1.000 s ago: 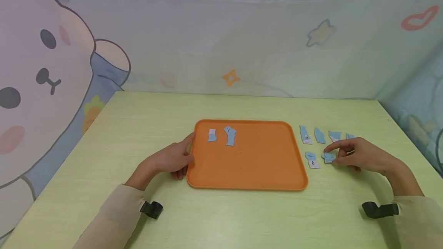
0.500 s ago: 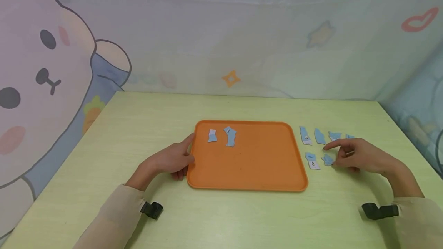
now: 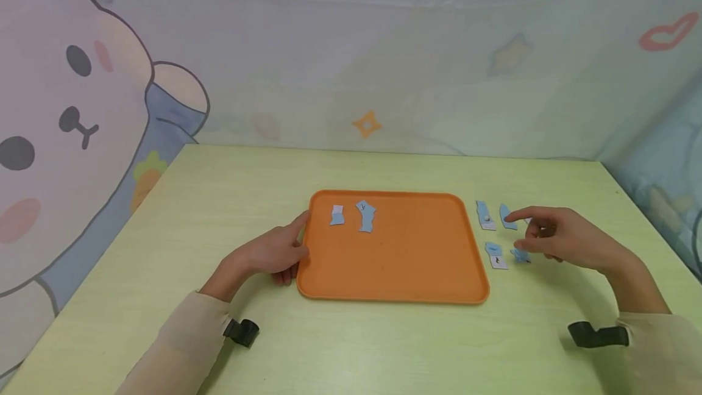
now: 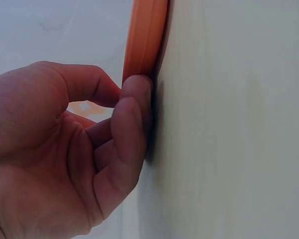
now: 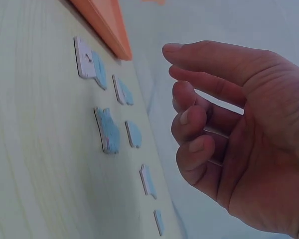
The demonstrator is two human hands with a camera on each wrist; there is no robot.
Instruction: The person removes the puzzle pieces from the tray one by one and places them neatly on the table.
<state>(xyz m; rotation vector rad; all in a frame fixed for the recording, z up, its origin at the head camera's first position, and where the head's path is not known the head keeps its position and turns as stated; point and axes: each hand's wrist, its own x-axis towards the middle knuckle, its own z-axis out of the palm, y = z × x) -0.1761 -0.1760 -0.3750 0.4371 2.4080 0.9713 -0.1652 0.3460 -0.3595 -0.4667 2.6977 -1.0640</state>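
Puzzle pieces, blue with some white, lie in the head view. Two of them, a small piece (image 3: 337, 215) and a taller piece (image 3: 365, 216), lie on the orange tray (image 3: 395, 261). My left hand (image 3: 278, 250) touches the tray's left rim with index finger and thumb, its other fingers bent beside it. My right hand (image 3: 570, 236) hovers over the loose pieces at the right, holding nothing. Its index finger reaches toward a curved blue piece (image 3: 507, 218), while its thumb is above a jagged piece (image 3: 520, 255). Below that hand, the right wrist view shows the jagged piece (image 5: 107, 130).
Right of the tray lie a tall piece (image 3: 485, 215) and a blue-and-white piece (image 3: 496, 255). More pieces, including a far piece (image 5: 158, 222), show in the right wrist view. A printed cloth (image 3: 417, 66) hangs behind the pale table (image 3: 384, 346).
My right hand has lifted off the jagged piece and shifted up and slightly left over the far row, now covering pieces there. My left hand stays at the tray.
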